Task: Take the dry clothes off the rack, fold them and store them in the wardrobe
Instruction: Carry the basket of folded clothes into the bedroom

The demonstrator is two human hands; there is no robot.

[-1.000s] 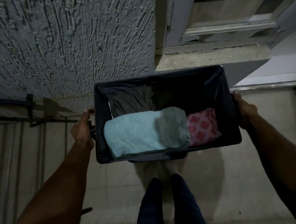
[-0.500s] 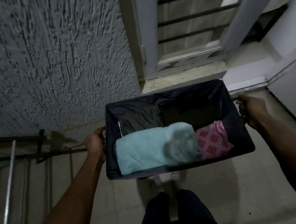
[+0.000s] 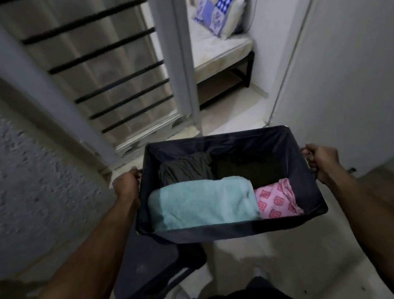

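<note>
You are carrying a dark fabric basket (image 3: pixel 232 229) in front of you, off the floor, and the folded clothes are lying inside it. A light blue towel (image 3: pixel 203 202) is filling the near left part, a pink patterned cloth (image 3: pixel 276 199) is sitting just beside it on the right, touching it, and a dark garment (image 3: pixel 184 169) is lying behind the towel. Your left hand (image 3: pixel 126 183) is clamping its grip on the basket's left side, and your right hand (image 3: pixel 321 160) is closing on what looks like a handle at the right side. Ahead, a doorway is opening onto a bed (image 3: pixel 221 47) with a blue patterned pillow (image 3: pixel 220 10). A barred window (image 3: pixel 106 69) is standing to the left of it.
</note>
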